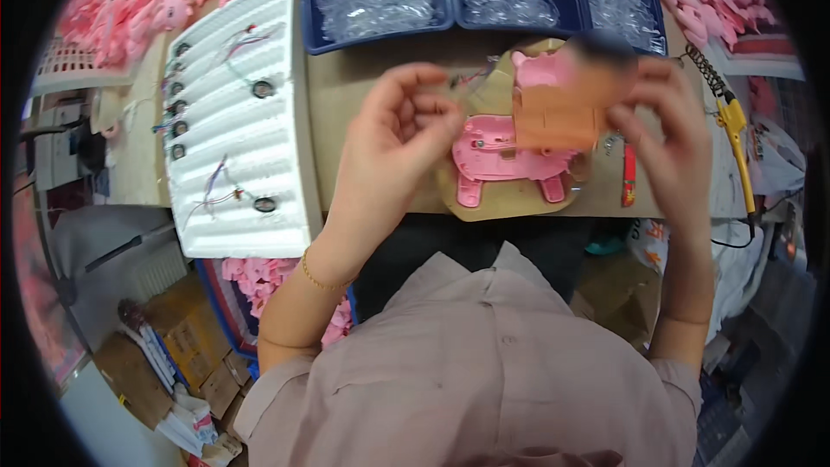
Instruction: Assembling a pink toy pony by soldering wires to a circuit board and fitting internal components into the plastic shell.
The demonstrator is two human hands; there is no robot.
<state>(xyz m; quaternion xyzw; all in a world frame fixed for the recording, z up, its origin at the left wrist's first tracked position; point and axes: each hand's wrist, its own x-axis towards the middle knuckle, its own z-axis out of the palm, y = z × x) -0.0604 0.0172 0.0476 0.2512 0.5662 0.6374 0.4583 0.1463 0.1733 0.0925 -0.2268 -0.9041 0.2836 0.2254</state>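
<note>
Near the middle of the frame, the left hand [402, 121] was half closed, fingers curled toward the thumb beside thin coloured wires [471, 79]; whether it gripped them could not be told. The right hand [666, 117], right of centre, was partly open with bent fingers, its hold hidden by a blurred dark-and-orange patch [558, 117]. Between and below them, a pink plastic animal-shaped half-shell [493, 166] lay on a tan board [510, 204] at centre. A ribbed white foam tray [268, 147] bearing wired black round parts [263, 89] stood at left; navy plastic bins [377, 41] filled the top.
</note>
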